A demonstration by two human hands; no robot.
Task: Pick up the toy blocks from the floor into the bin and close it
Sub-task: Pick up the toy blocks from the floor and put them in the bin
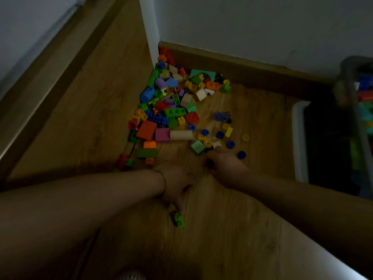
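The left hand (177, 182) is in the lower middle of the frame. One long finger reaches down and touches a green block (179, 219) that lies alone, well apart from the rest. It is blurry, so I cannot tell if the fingers pinch the block or just touch it. The right hand (226, 165) is just right of the middle. Its fingers are curled in, and they seem to hold a dark piece (210, 163).

The big pile of blocks (167, 110) is in the middle of the frame, pushed into the corner. Small round pieces (220, 135) lie loose near the right hand. The bin (346, 77) is at the right edge and is open, with some blocks in it already. Most of the job is not yet done.

To do this step well, I think each hand should get a firm hold, then go to the bin at the right. The round pieces could roll, so grab them from the top. Scooping many at once would be faster.

The floor (232, 229) is smooth brown wood, so blocks will slide on it. A white wall (242, 27) with a brown skirting board (222, 59) runs across the top. A white-rimmed thing (297, 138), maybe the lid, is beside the bin. The room is dim
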